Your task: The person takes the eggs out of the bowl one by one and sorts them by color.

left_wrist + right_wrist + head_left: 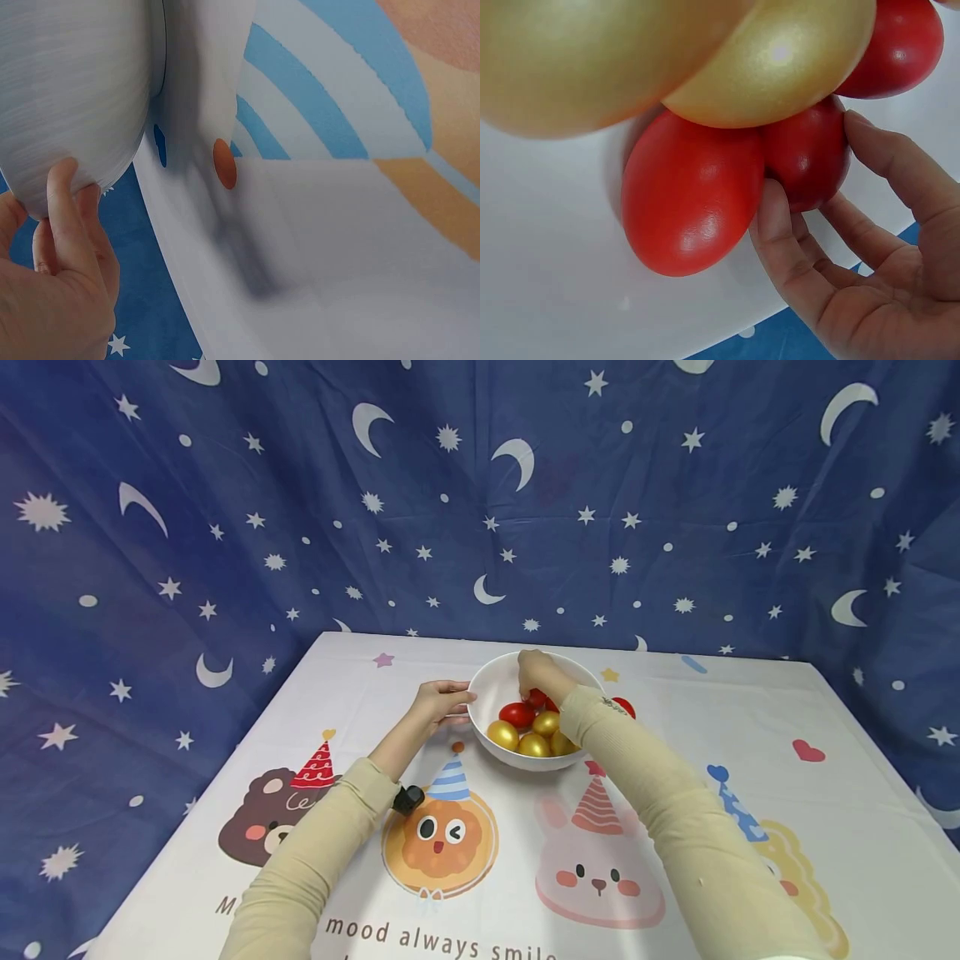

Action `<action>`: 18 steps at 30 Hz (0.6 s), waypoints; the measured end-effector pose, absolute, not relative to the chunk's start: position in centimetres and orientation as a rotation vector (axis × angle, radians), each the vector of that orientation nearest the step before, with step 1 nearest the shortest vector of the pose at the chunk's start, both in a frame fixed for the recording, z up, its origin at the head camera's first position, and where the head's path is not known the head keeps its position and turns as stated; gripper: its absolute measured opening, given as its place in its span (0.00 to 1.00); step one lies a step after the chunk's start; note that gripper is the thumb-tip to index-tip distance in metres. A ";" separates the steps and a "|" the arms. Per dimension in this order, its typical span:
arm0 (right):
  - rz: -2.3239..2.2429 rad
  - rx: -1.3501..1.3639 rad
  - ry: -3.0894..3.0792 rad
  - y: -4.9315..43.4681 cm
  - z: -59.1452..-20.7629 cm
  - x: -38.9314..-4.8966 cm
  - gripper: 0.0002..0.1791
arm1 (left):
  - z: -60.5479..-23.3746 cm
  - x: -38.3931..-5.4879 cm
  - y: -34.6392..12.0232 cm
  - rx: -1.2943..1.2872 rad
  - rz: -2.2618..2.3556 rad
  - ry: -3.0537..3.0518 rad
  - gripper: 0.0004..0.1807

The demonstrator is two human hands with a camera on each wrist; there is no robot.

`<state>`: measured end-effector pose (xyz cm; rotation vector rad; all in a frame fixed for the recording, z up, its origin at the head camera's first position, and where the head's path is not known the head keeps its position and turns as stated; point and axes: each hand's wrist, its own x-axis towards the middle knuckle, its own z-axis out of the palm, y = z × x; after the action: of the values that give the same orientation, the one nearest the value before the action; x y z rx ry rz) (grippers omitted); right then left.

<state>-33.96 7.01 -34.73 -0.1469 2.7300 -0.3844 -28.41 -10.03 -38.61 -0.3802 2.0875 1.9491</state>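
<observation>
A white bowl (491, 681) on the table holds several shiny red and gold eggs. My left hand (441, 700) grips the bowl's left rim, thumb at the top edge and fingers against the outer wall, as the left wrist view (64, 277) also shows. Inside the bowl, my right hand (542, 672) pinches a red egg (806, 161) between thumb and fingers. Another red egg (694, 195) lies right beside it, touching the fingers. Gold eggs (780, 67) crowd against both. From the head view, the right hand and sleeve hide part of the bowl and its eggs.
A red object (624, 707), egg-like and partly hidden by the right sleeve, lies just right of the bowl. The white tablecloth (390, 693) carries printed cartoon animals and lettering. A blue curtain (450, 527) with moons and stars hangs behind the table.
</observation>
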 end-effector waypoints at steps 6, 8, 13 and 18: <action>-0.272 -0.175 2.719 7.1 -35.1 -34.7 0.25 | -38.7 -28.5 -9.9 -0.368 1.951 2.096 0.20; -0.266 -0.181 2.725 7.2 -35.1 -34.8 0.23 | -38.6 -28.5 -9.9 -0.363 1.957 2.093 0.20; -0.336 -0.193 2.723 7.5 -34.7 -34.4 0.22 | -38.6 -28.5 -9.9 -0.368 1.963 2.091 0.20; -0.369 -0.220 2.717 7.7 -34.2 -34.2 0.25 | -38.7 -28.5 -10.1 -0.377 1.959 2.086 0.20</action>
<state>-34.23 7.66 -34.22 -0.2199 2.7170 -0.3687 -28.49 -10.06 -38.74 -0.3766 2.0865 1.9593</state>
